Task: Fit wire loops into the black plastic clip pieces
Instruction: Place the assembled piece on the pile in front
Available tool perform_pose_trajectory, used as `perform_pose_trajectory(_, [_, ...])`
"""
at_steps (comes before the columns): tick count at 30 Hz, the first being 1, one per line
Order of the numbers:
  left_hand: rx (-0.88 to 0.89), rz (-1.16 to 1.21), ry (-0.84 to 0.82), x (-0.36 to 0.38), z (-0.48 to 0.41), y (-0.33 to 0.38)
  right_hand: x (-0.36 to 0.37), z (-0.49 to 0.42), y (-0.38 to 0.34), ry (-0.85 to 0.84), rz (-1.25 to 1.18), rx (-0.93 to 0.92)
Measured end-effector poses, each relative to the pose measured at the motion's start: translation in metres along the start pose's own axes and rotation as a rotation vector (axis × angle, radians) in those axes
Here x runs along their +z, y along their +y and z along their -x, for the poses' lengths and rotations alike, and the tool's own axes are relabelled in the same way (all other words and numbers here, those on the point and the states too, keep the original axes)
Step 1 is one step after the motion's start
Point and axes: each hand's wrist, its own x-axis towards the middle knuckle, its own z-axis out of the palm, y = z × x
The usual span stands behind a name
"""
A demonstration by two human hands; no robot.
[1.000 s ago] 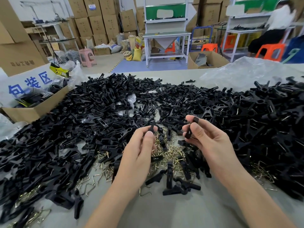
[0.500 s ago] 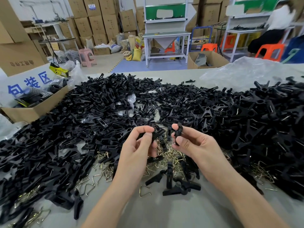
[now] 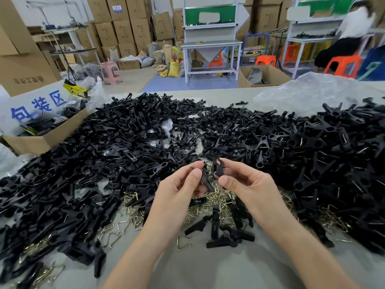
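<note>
Left hand [image 3: 177, 192] and right hand [image 3: 248, 184] up, each grip narrow on matte black plastic.
Left pinches a slim tapered clip piece [image 3: 205, 180], right a hook-ended clip piece [image 3: 219, 170], just apart, above the near-middle counter [image 3: 208, 268]; angular brassy wire loops [image 3: 217, 195] glint beneath.
</note>
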Motion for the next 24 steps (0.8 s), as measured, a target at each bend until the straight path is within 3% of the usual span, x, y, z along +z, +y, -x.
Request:
perform_pose_trajectory(17, [0.003,-0.160,-0.019,0.0037,0.0016,-0.0014,0.0035,0.0027,0.0005,-0.128,-0.024,0.025])
perform_pose_trajectory(24, [-0.030,-0.097,-0.080,0.0012,0.0039,0.0030,0.0007,0.0038,0.0005,-0.186,0.040,0.028])
